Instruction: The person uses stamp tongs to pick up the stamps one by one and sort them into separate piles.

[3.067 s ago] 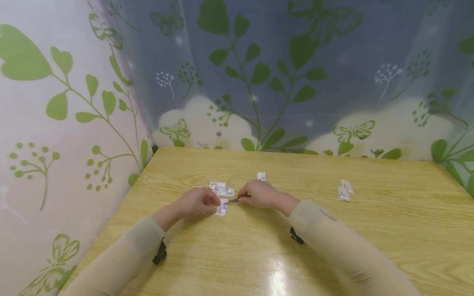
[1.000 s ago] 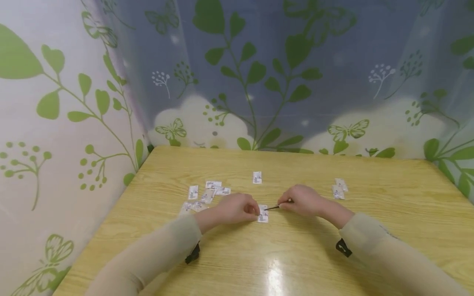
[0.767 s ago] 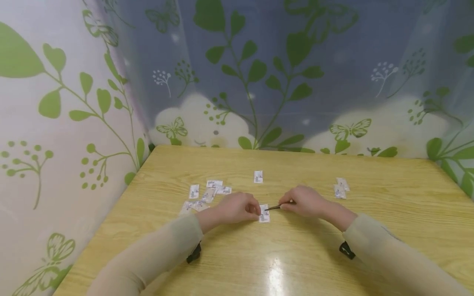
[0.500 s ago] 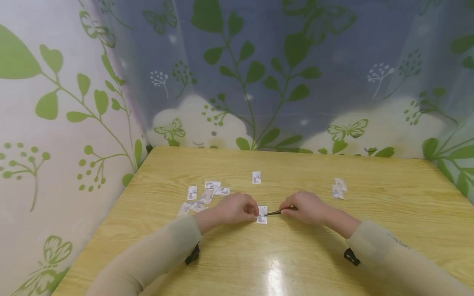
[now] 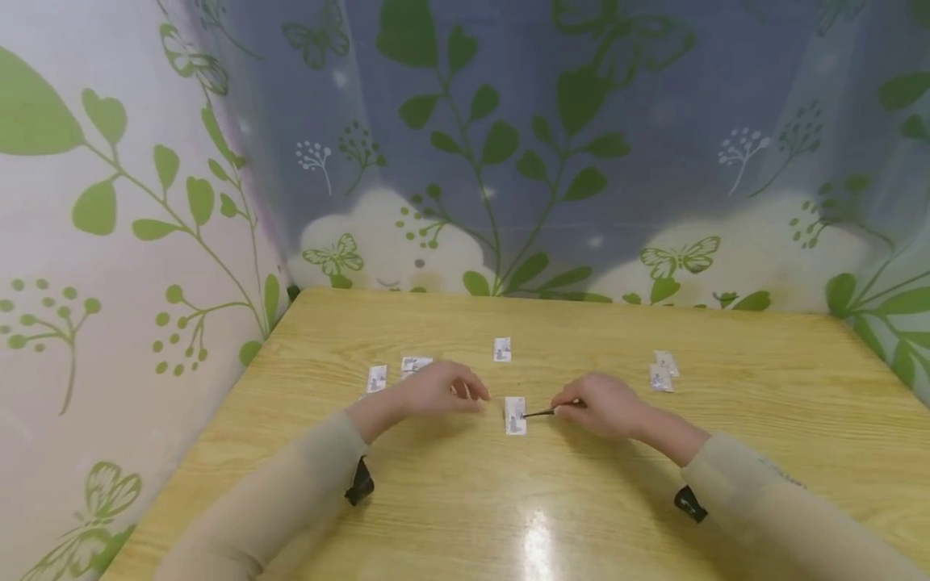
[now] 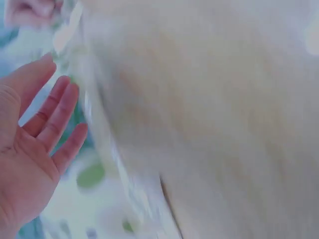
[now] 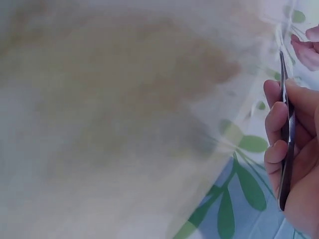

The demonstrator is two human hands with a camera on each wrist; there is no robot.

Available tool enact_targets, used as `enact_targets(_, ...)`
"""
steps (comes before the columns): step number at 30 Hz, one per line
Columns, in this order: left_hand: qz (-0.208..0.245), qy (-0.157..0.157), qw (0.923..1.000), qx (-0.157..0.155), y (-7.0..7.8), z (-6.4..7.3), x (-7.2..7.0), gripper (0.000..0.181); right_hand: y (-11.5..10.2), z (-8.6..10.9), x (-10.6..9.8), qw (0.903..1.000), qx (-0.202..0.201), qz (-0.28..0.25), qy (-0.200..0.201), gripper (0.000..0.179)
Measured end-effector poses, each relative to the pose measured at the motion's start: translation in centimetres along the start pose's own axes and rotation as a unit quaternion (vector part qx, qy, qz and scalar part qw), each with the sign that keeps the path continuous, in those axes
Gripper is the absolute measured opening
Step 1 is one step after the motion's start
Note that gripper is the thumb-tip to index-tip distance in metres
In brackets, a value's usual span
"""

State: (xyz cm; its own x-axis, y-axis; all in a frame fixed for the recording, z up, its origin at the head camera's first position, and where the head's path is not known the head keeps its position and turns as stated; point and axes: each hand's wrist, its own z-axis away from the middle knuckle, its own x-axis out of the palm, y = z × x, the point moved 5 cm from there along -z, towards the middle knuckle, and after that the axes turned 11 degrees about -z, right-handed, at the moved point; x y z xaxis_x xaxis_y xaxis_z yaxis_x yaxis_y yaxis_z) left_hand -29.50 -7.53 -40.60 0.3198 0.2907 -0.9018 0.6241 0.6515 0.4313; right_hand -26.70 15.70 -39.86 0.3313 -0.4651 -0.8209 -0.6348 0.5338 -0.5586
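In the head view my right hand (image 5: 601, 406) grips black tweezers (image 5: 541, 412), their tips at the right edge of a small white printed packet (image 5: 514, 415). Whether this packet lies flat or is slightly lifted I cannot tell. The right wrist view shows the dark tweezers (image 7: 287, 137) lying along curled fingers (image 7: 275, 119). Just left of the packet, apart from it, is my left hand (image 5: 445, 389), holding nothing. Its fingers spread loosely in the left wrist view, where the palm (image 6: 30, 174) faces the camera.
On the wooden table (image 5: 436, 500), a single packet (image 5: 502, 349) lies farther back in the middle. Two overlapping packets (image 5: 660, 378) lie to the right. More packets (image 5: 377, 378) sit at the left, partly covered by my left arm. Patterned cloth (image 5: 508, 161) hangs behind the table.
Both hands have come rightward from the left group with the packet. In the last half second my left hand has let go of it and drawn back left; the tweezers stay at its edge.
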Motion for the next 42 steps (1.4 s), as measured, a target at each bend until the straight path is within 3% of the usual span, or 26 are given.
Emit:
enact_targets(3, -0.003, 0.047, 0.9987, -0.017, -2.6, 0.7, -1.9, 0.016, 0.2, 0.0, -1.1, 0.9997, 0.016, -0.017, 0.006, 0.016)
enact_targets(6, -0.006, 0.075, 0.9958, -0.053, -5.0, 1.6, -2.9, 0.015, 0.5, -0.3, -2.1, 0.9994, 0.022, -0.026, 0.010, 0.017)
enact_targets(12, -0.008, 0.084, 0.9901, -0.112, -7.2, 2.5, -3.0, 0.009, 1.4, -1.0, -3.1, 0.9977, 0.051, -0.037, 0.026, 0.020)
enact_targets(16, -0.012, 0.059, 0.9885, -0.139, -7.7, 2.2, -2.0, 0.007, 2.2, -1.5, -3.2, 0.9966, 0.065, -0.041, 0.030, 0.021)
enact_targets(20, -0.036, 0.043, 0.9878, -0.146, -7.9, 1.8, -1.3, 0.007, 3.4, -2.0, -3.1, 0.9943, 0.090, -0.050, 0.025, 0.023)
enact_targets(24, -0.045, 0.046, 0.9858, -0.155, -8.0, 1.9, -1.3, 0.007, 4.2, -3.1, -2.8, 0.9937, 0.103, -0.040, 0.018, 0.024)
enact_targets(33, -0.053, 0.049, 0.9850, -0.157, -7.8, 2.3, -1.8, 0.008, 4.4, -5.4, -2.2, 0.9957, 0.092, -0.007, 0.008, 0.018)
enact_targets(42, -0.052, 0.047, 0.9845, -0.161, -7.7, 2.4, -2.1, 0.008, 4.3, -6.1, -2.1, 0.9954, 0.094, 0.018, -0.006, 0.017)
